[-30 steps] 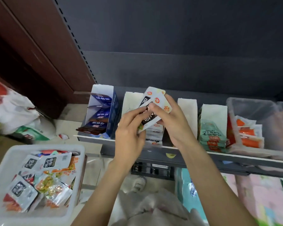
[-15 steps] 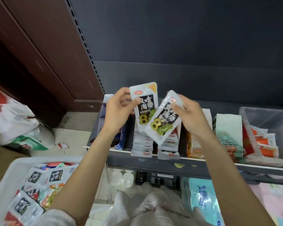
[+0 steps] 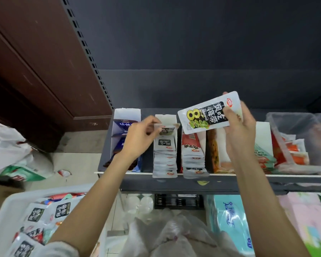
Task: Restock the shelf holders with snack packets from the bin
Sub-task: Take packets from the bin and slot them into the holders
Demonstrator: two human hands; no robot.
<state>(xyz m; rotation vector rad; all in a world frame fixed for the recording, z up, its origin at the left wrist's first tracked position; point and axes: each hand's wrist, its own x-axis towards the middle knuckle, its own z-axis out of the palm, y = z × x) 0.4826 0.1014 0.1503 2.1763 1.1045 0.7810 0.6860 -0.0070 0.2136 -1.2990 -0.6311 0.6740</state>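
One packet (image 3: 166, 129), split from the pair, is pinched into the holder (image 3: 165, 145) by the left hand (image 3: 141, 140); the second packet (image 3: 209, 113) is gripped by the right hand (image 3: 239, 130), awaiting placement.

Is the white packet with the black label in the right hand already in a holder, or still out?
Out. The right hand holds the white black-labelled packet in the air above the white cardboard holders, clear of every slot.

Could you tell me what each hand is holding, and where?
Right hand grips a snack packet by its right end; left hand pinches another packet's top edge.
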